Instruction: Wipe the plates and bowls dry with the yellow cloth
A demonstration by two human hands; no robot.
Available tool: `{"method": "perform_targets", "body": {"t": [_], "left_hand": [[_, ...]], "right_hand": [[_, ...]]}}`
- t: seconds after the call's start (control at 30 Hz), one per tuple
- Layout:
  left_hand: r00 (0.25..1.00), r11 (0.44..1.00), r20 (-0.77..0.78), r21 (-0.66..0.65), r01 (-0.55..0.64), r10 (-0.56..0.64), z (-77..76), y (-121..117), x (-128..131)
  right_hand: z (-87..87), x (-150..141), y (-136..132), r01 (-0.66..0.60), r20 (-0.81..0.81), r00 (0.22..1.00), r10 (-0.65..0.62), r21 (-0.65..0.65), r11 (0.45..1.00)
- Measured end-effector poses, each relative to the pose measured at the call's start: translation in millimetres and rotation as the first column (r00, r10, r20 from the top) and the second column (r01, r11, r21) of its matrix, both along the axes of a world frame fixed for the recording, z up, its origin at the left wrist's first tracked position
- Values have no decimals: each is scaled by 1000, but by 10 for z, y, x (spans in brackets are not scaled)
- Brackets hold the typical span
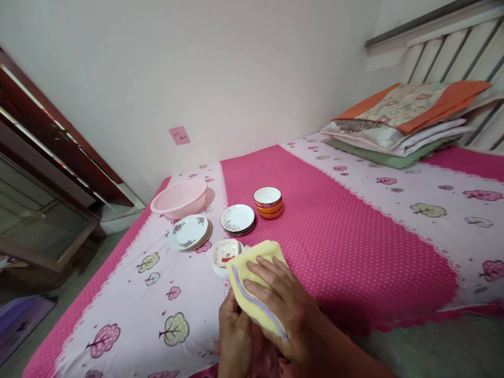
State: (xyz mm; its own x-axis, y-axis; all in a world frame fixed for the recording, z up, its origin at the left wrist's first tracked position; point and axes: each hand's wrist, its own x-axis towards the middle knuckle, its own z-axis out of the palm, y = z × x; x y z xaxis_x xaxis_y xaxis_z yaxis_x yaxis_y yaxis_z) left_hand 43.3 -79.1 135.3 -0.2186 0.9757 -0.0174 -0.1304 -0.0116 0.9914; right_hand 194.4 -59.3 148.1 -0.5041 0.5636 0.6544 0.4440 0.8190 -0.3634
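A yellow towel (258, 270) with a purple stripe spreads out at the lower middle of the head view. Across its top lies my right hand (281, 291), fingers pressed on the cloth. My left hand (236, 331) is closed at the towel's lower left edge; what it grips is hidden under the cloth. Just beyond the towel are small white square dishes (226, 253) with a red print, partly covered by it. Farther back stand a stack of flowered plates (188, 232), a stack of dark-rimmed plates (237, 218) and a stack of orange bowls (269, 203), white inside.
A pink basin (179, 199) sits by the wall at the bed's far left. The bed has a pink and white patterned sheet (334, 236). Folded bedding (405, 121) is piled at the right, near a metal headboard (460, 50). The floor shows at left.
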Motion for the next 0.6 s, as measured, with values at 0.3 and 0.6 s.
{"method": "perform_targets", "body": {"t": [0.3,0.6], "left_hand": [[962,975,-221,115,189,-160,54,-99,-95],[734,988,662,-119,-95,150,157,91,101]], "right_hand": [[99,192,445,-195,-564,799,-207,-570,798],[-248,110,251,-37,-547,746,-379,-603,797]]}}
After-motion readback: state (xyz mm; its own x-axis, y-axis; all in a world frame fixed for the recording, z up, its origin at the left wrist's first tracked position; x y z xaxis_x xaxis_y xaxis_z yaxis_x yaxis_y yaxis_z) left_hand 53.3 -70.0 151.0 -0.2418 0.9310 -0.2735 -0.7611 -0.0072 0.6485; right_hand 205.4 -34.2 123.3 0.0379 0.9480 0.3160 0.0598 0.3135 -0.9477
